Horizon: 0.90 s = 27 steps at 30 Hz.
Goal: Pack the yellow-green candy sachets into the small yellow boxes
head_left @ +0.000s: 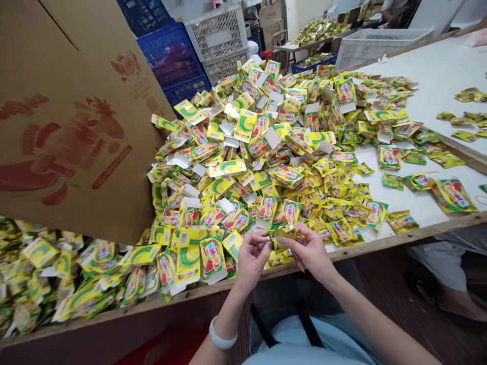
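My left hand (251,257) and my right hand (312,251) meet at the table's front edge, fingers closed in a pinch. Between them is a small yellow-and-green candy packet (282,232), partly covered by my fingers; whether it is a sachet or a box is hard to make out. Just beyond my hands rises a big heap of printed small cardboard boxes (245,125), many with open white flaps. Loose shiny sachets (344,231) lie to the right of my right hand. A box with a melon print (212,257) lies left of my left hand.
A large brown carton (76,126) leans over the heap at left. Blue crates (171,56) and white crates (218,35) are stacked behind. A white bin (380,45) stands at the back. Another person's leg (449,268) shows at right, below the wooden table edge (426,233).
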{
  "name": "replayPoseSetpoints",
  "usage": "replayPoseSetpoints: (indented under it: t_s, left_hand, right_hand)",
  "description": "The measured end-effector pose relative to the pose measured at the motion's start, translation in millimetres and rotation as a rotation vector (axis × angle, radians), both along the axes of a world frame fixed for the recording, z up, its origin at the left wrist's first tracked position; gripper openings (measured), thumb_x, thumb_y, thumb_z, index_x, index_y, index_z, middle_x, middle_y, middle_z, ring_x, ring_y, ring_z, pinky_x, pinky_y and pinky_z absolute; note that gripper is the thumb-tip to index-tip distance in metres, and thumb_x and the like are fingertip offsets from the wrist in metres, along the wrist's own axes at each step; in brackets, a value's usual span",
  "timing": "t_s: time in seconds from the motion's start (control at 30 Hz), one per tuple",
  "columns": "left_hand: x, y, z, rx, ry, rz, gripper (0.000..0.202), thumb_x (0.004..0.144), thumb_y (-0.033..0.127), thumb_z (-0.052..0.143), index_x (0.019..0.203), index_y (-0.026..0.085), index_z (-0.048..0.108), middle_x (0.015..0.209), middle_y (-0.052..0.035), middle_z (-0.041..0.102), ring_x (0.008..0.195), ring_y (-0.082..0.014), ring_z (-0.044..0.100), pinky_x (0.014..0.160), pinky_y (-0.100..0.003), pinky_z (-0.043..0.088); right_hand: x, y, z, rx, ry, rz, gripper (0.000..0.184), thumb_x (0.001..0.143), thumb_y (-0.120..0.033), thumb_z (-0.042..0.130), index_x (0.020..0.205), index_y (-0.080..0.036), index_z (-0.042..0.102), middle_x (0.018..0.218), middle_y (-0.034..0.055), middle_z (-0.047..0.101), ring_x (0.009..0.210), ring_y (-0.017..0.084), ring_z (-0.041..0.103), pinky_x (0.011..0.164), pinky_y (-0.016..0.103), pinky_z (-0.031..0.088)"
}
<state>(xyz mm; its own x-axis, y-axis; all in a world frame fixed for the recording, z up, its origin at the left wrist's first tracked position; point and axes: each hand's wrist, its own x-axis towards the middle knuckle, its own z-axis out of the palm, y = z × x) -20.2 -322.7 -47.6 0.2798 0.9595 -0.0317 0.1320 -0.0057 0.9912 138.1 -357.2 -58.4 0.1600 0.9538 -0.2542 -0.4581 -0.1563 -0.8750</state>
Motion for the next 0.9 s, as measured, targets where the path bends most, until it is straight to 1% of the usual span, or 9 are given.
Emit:
replayPoseSetpoints:
  t_s: [0.17, 0.37, 0.47, 0.53, 0.6, 0.67, 0.77, 0.83, 0.9]
  left_hand:
    - [11.6, -4.5, 2.0, -0.174, -0.101, 0.000, 0.054, 0.075, 0.055, 0.074, 0.114, 0.021, 0.059, 0.109, -0.0068, 0.067, 0.080, -0.0149, 0.063, 0.064, -0.023, 0.053]
    - [24.4, -8.6, -15.4, -0.113, -0.028, 0.186, 0.041, 0.072, 0.056, 0.077, 0.081, 0.016, 0.068, 0.069, -0.0002, 0.063, 0.064, -0.0135, 0.055, 0.059, -0.023, 0.046]
    - [26.6, -14.6, -23.3, -0.092, -0.049, 0.159, 0.042, 0.075, 0.058, 0.074, 0.076, 0.017, 0.065, 0.068, -0.0001, 0.063, 0.067, -0.0149, 0.057, 0.066, -0.025, 0.050]
    - [27.2, -14.7, -22.5, -0.068, -0.014, 0.045, 0.042, 0.079, 0.059, 0.070, 0.076, 0.018, 0.066, 0.072, -0.0019, 0.066, 0.070, -0.0169, 0.061, 0.069, -0.028, 0.052]
    - [27.8, -5.9, -15.1, 0.071, 0.102, -0.088, 0.037, 0.090, 0.053, 0.059, 0.084, 0.018, 0.070, 0.081, -0.0052, 0.070, 0.079, -0.0196, 0.065, 0.076, -0.031, 0.054]
    - [30.1, 13.3, -2.5, 0.353, 0.301, -0.212, 0.030, 0.099, 0.036, 0.047, 0.103, 0.020, 0.072, 0.102, -0.0089, 0.073, 0.099, -0.0226, 0.066, 0.091, -0.036, 0.052]
    - [40.4, 53.0, 17.1, 0.838, 0.698, -0.489, 0.045, 0.094, 0.007, 0.043, 0.129, 0.027, 0.062, 0.145, -0.0076, 0.056, 0.142, -0.0254, 0.042, 0.117, -0.049, 0.032]
    - [51.7, 77.6, 25.5, 1.058, 0.865, -0.744, 0.052, 0.090, 0.000, 0.044, 0.131, 0.028, 0.059, 0.158, -0.0031, 0.041, 0.152, -0.0240, 0.024, 0.123, -0.053, 0.019]
    - [63.1, 96.8, 30.1, 1.215, 0.913, -0.953, 0.042, 0.090, 0.001, 0.047, 0.122, 0.024, 0.062, 0.161, -0.0022, 0.035, 0.154, -0.0208, 0.018, 0.126, -0.050, 0.015]
  right_hand:
    - [-3.1, 0.2, 1.5, -0.047, 0.102, -0.089, 0.058, 0.053, -0.051, 0.091, 0.069, -0.022, 0.043, 0.050, -0.0099, 0.049, 0.037, 0.004, 0.034, 0.033, 0.017, 0.025]
    - [-2.4, -6.4, -19.5, 0.026, -0.083, -0.184, 0.052, 0.056, -0.047, 0.090, 0.070, -0.021, 0.047, 0.072, -0.0033, 0.056, 0.057, 0.009, 0.050, 0.044, 0.019, 0.041]
    - [6.8, -16.5, -26.8, 0.072, -0.224, -0.149, 0.060, 0.057, -0.039, 0.091, 0.103, -0.025, 0.057, 0.104, 0.0025, 0.063, 0.076, 0.014, 0.061, 0.051, 0.020, 0.050]
    - [16.9, -23.5, -26.8, 0.108, -0.218, 0.017, 0.061, 0.066, -0.040, 0.086, 0.117, -0.027, 0.056, 0.113, 0.0048, 0.064, 0.081, 0.016, 0.067, 0.057, 0.024, 0.057]
    - [30.0, -29.1, -24.2, 0.121, -0.207, 0.134, 0.043, 0.076, -0.044, 0.079, 0.110, -0.025, 0.063, 0.099, 0.0040, 0.069, 0.068, 0.016, 0.068, 0.059, 0.029, 0.060]
    - [45.5, -33.0, -21.7, 0.099, -0.234, 0.093, 0.033, 0.078, -0.046, 0.077, 0.097, -0.021, 0.067, 0.074, 0.0008, 0.069, 0.052, 0.014, 0.064, 0.052, 0.029, 0.058]
    - [67.9, -37.8, -21.8, 0.046, -0.272, -0.035, 0.038, 0.075, -0.049, 0.080, 0.092, -0.020, 0.063, 0.050, -0.0039, 0.060, 0.039, 0.013, 0.056, 0.040, 0.024, 0.048]
    - [77.5, -41.6, -24.4, 0.011, -0.270, -0.058, 0.043, 0.076, -0.053, 0.078, 0.095, -0.020, 0.059, 0.043, -0.0063, 0.055, 0.033, 0.011, 0.049, 0.034, 0.021, 0.040]
    - [82.1, -46.4, -28.0, -0.011, -0.261, -0.077, 0.047, 0.076, -0.057, 0.076, 0.096, -0.020, 0.055, 0.043, -0.0068, 0.055, 0.031, 0.010, 0.045, 0.031, 0.020, 0.037]
